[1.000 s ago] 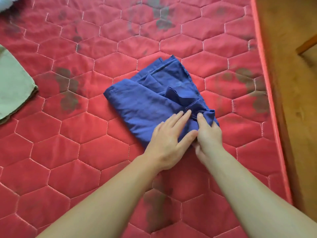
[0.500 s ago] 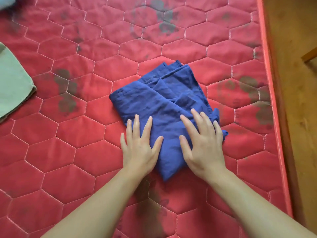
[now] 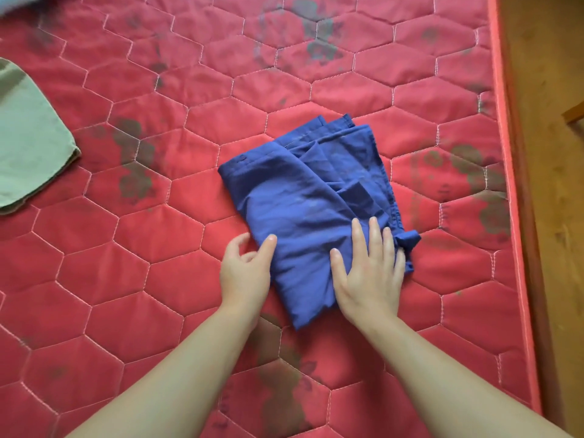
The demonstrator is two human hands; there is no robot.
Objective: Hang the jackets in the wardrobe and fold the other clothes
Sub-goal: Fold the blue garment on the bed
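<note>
The right hand [image 3: 369, 276] lies flat with straight, slightly spread fingers [image 3: 374, 235] pressing the lower right part of the folded blue garment [image 3: 303, 197], while the left hand [image 3: 245, 270] rests at its lower left edge, fingers loosely curled and gripping nothing (the thumb tip touches the cloth). The garment sits right of centre on a red quilted mattress [image 3: 126, 295], well apart from a pale green cloth [image 3: 28, 143] at the left edge, and a wooden floor [image 3: 553, 184] runs down the right side.

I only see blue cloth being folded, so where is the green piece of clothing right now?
In the head view, the green garment lies at the far left edge of the red mattress, partly out of frame, well apart from the blue garment and both hands.
</note>
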